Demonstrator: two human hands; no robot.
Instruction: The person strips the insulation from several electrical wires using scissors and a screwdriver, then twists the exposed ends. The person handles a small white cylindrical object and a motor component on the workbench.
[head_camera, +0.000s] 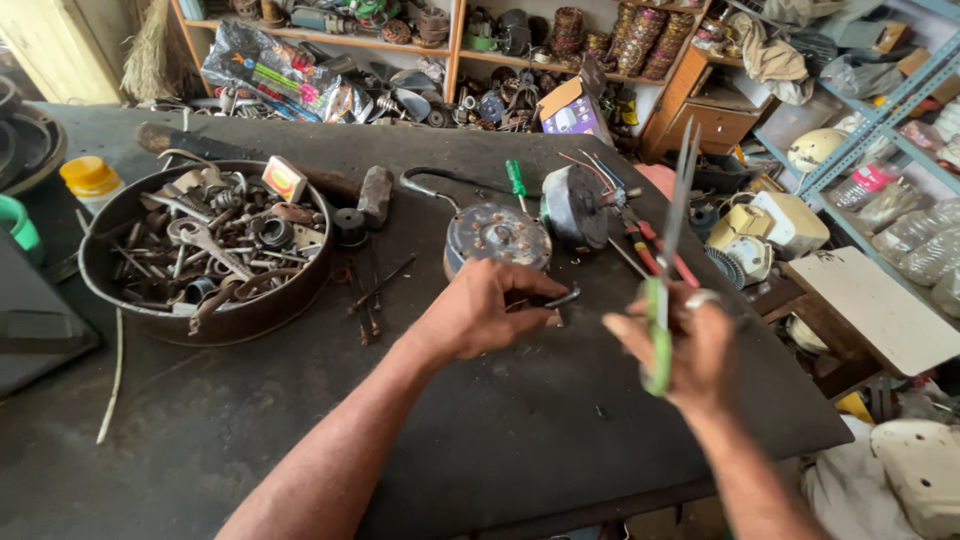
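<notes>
My right hand (690, 352) holds a pair of scissors (672, 225) by their green handle, blades pointing up and slightly apart. My left hand (480, 308) rests on the dark worktable (520, 440) and pinches a small dark metal piece (563, 297) at its fingertips. Just beyond the left hand lies a round rusty motor part (497, 237), and next to it a black round motor (575, 207) with coloured wires. A green-handled screwdriver (517, 183) and red-handled pliers (652, 245) lie near them.
A round metal pan (120, 295) full of wrenches, bolts and scrap sits at the left. A hammer (372, 193) lies behind it, and a yellow-lidded jar (90, 178) stands at the far left. Cluttered shelves run along the back; appliance parts crowd the right.
</notes>
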